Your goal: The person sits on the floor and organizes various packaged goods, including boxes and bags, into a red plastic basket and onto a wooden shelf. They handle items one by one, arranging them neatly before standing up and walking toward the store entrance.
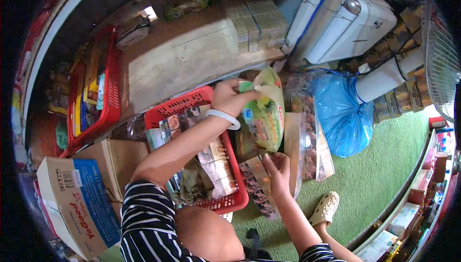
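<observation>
My left hand (232,98), with a white bangle on the wrist, grips the crumpled top of a green printed plastic packet (264,118). The packet hangs upright and bulges lower down. My right hand (278,170) is at its bottom edge, with thumb and fingers close together. Whether those fingers pinch the packet or a thin dark object is unclear. Below my left forearm stands a red plastic basket (239,184) filled with printed boxes (218,161) and a crumpled dark cloth-like item (194,181).
A blue plastic bag (342,118) and stacked cartons (293,147) stand right of the packet. Cardboard boxes (77,204) are at left, near another red basket (111,93) on a shelf (180,53). A fan (441,57) borders the green carpet (392,154).
</observation>
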